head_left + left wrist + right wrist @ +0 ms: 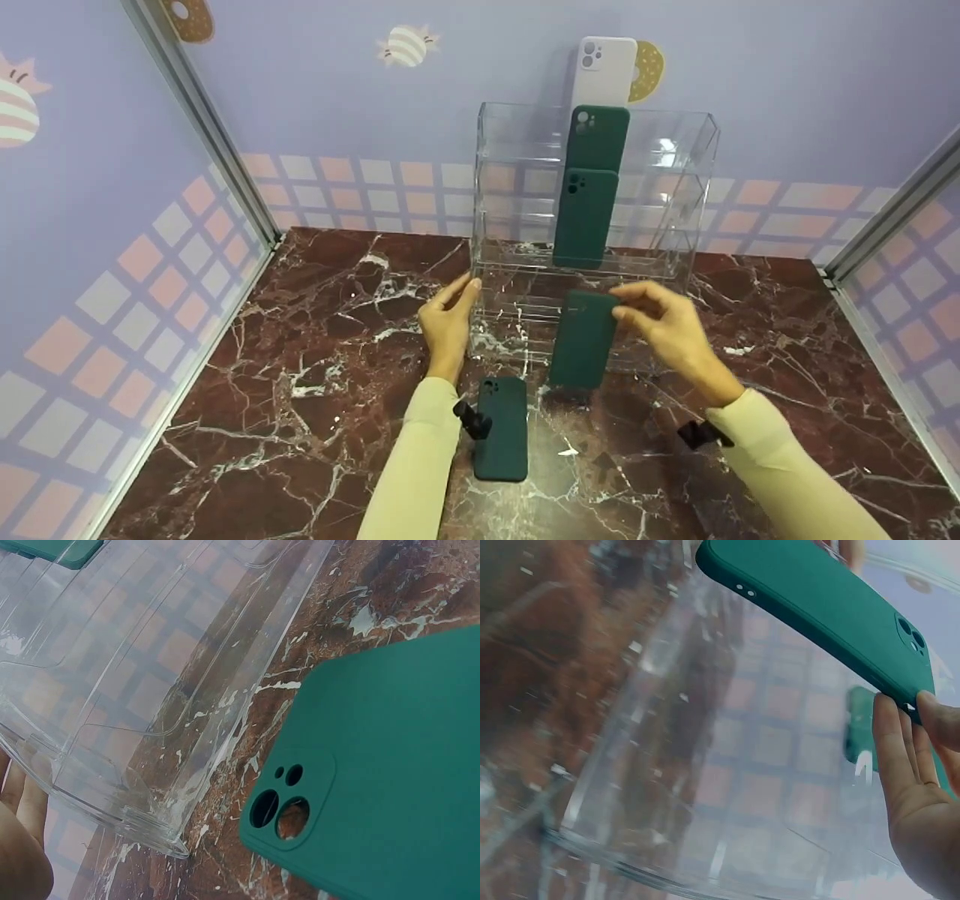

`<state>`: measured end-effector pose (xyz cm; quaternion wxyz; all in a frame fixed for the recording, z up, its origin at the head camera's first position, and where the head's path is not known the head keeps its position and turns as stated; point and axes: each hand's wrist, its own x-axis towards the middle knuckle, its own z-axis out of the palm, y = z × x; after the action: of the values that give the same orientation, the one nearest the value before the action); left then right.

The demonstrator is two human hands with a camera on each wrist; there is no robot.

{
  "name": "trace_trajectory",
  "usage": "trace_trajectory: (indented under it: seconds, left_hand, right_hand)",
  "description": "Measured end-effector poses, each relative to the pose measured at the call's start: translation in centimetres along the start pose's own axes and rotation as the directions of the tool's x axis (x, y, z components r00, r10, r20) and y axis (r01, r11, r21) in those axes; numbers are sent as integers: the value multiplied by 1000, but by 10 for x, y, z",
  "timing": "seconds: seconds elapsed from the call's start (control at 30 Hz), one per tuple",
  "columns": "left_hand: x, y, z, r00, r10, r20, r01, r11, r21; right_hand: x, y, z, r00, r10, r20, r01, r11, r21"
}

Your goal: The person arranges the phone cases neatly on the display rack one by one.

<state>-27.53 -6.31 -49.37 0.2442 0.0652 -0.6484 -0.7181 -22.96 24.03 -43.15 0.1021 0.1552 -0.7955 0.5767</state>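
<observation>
My right hand [664, 322] pinches a dark green phone case [583, 341] by its upper right edge, between thumb and fingers. The case stands nearly upright in front of a clear tiered display rack [514, 270]. In the right wrist view, the fingertips [887, 709] press the held case [825, 607] near its camera end. My left hand [448, 322] holds the left side edge of the rack, thumb at the front. Beside the left forearm a second green case [502, 431] lies flat on the table; it shows large in the left wrist view, camera cutouts up.
In the rack's upper tiers, two green cases [598, 142] [585, 221] and a white case [606, 75] stand one above another. The rack rests on a dark red marble table [337, 360] against a patterned lilac wall [315, 97]. Side walls bound the table.
</observation>
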Motion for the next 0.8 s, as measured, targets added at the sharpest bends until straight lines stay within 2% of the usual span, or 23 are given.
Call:
trace_trajectory:
  seconds: [0.17,0.37,0.8]
  left_hand:
    - [-1,1,-1,1000,3,19,-3,1000,-14]
    - [-1,0,0,1000,7,14,-6,1000,-22]
    - [0,2,-1,1000,0,5,-1,1000,29]
  right_hand:
    - [17,-11,-8,998,-26,-51,26,1000,-3]
    - [34,-16,-15,995,-50,-82,51,999,15]
    - [66,-25,-18,982,-99,-158,111,992,67]
